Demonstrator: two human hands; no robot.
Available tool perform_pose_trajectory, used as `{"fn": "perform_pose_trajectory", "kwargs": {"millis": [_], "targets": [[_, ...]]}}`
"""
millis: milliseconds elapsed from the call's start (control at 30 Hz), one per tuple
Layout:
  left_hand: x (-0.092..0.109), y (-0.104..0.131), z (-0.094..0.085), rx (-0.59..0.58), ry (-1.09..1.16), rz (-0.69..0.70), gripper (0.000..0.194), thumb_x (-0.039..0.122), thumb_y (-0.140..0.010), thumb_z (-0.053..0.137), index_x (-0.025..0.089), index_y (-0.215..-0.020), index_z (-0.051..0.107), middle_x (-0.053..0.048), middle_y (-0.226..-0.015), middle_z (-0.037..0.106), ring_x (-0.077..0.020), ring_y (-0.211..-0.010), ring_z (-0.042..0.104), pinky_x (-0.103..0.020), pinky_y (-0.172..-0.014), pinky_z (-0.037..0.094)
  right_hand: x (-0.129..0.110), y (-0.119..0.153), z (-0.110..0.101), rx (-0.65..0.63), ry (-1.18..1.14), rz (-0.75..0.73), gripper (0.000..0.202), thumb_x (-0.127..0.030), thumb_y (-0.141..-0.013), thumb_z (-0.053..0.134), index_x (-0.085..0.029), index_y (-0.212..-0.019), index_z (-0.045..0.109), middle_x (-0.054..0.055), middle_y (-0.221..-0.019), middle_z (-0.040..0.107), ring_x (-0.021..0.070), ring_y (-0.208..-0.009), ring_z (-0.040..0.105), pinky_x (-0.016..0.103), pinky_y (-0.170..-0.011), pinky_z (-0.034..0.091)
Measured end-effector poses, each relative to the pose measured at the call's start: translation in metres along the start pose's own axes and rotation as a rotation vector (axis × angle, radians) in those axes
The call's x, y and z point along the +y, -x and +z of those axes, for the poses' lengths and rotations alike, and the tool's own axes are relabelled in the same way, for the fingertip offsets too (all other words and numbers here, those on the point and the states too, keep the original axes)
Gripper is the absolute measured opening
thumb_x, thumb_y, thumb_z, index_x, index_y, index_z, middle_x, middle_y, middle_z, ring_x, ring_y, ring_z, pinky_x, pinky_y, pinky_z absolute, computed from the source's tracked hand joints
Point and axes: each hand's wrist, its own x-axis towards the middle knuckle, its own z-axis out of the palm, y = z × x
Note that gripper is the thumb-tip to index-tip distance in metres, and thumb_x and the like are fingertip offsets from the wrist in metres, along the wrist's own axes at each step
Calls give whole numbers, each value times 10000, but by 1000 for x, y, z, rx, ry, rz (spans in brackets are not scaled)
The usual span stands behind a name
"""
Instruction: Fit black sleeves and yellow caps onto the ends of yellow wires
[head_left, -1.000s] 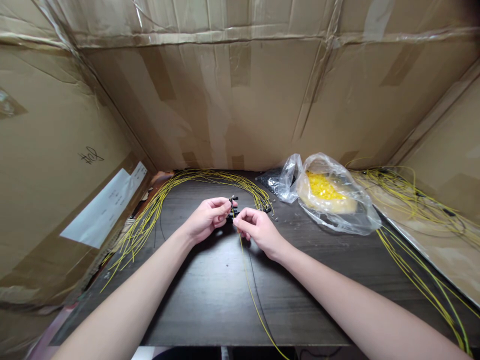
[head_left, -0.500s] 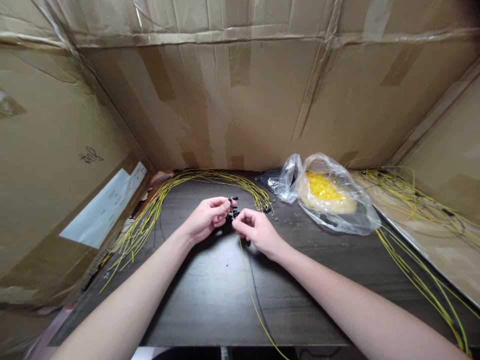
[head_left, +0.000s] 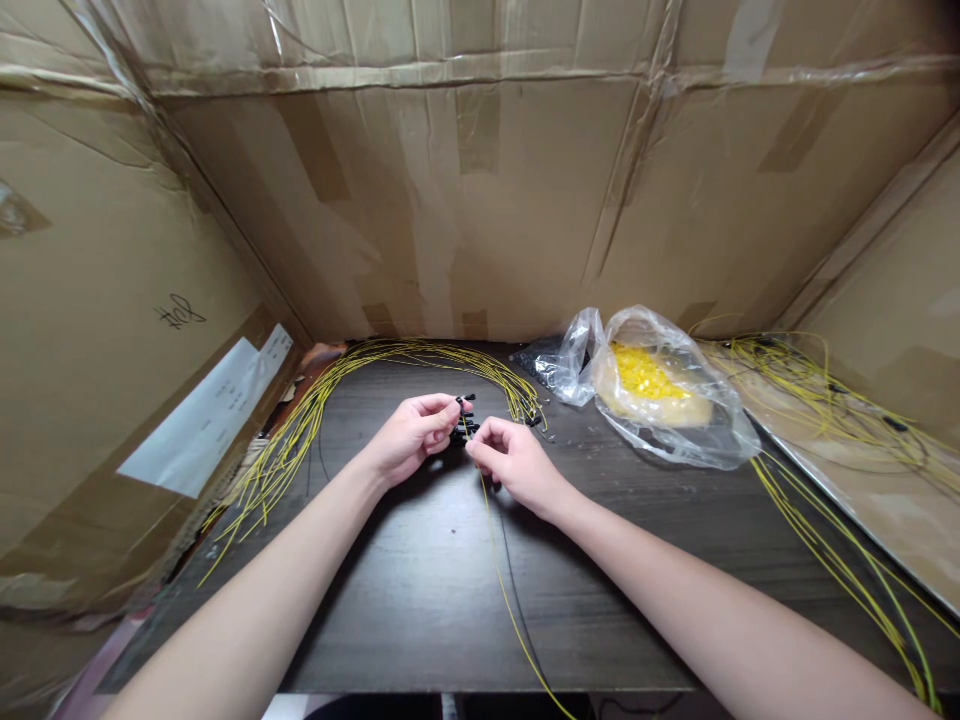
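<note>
My left hand (head_left: 420, 432) pinches a small black piece (head_left: 463, 400) above the middle of the dark table. Close beside it on the right, my right hand (head_left: 514, 460) has thumb and forefinger closed on a thin yellow wire (head_left: 504, 580), which runs down past the table's front edge. The wire's upper end reaches up to the black piece at my left fingertips. Several small black parts (head_left: 461, 432) lie between and behind my hands. Behind them, a bundle of yellow wires (head_left: 330, 385) curves across the table from the left.
An open clear bag of yellow pieces (head_left: 649, 372) stands at the back right, beside a clear bag of black pieces (head_left: 547, 362). More yellow wires (head_left: 840, 550) lie at the right, partly on a cardboard sheet (head_left: 885, 490). Cardboard walls (head_left: 450, 220) surround the table (head_left: 390, 620).
</note>
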Motion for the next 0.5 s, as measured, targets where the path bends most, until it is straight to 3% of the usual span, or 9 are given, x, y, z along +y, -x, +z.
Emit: {"fn": "perform_pose_trajectory", "kwargs": {"millis": [167, 400, 500], "targets": [[0, 0, -1, 5, -42, 7, 289, 348, -760, 795, 118, -921, 728, 49, -570, 430, -28, -464, 272, -186, -434, 196, 3, -1, 0, 36, 83, -43, 190, -308, -804, 612, -196, -680, 523, -16, -620, 548, 121, -567, 481, 261, -567, 386], [-1, 1, 0, 32, -332, 50, 339, 409, -777, 762, 118, -948, 733, 10, -644, 515, -48, -500, 312, -199, -435, 177, -7, 0, -5, 319, 211, -211, 127, -296, -835, 616, -179, -878, 639, 35, -824, 666, 154, -723, 579, 279, -671, 451], [1, 2, 3, 21, -435, 11, 376, 449, -779, 745, 108, -937, 727, 12, -630, 516, -55, -496, 320, -200, -434, 206, -10, 1, -8, 337, 224, -272, 149, -301, -858, 602, -168, -881, 667, 47, -862, 686, 158, -749, 602, 281, -684, 467]]}}
